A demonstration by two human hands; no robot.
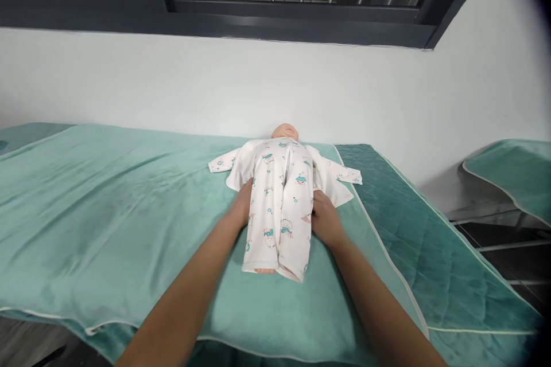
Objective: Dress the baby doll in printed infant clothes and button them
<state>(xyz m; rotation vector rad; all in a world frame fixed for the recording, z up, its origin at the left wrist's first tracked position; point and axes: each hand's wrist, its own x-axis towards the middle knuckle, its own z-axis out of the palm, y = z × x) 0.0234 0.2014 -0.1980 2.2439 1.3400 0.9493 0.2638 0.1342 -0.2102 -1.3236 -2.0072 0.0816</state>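
A baby doll (284, 131) lies with its head toward the wall, dressed in white printed clothes. The long-sleeved baby top (344, 186) spreads out at both sides, its sleeves stretched outward. Over the doll's front and legs lie the baby pants (280, 223), and a bit of a foot shows at one leg's hem. My left hand (243, 202) grips the left side of the pants, with its fingertips hidden behind the cloth. At the opposite side, my right hand (326, 218) is closed on the pants' edge, fingers curled and partly covered.
A smooth green sheet (129, 212) with white piping covers the bed under the doll. To the right shows a quilted darker green mattress cover (413, 241). Behind stand a white wall (193, 86) and a barred window (258, 17). Another green-covered surface (512, 172) stands at far right.
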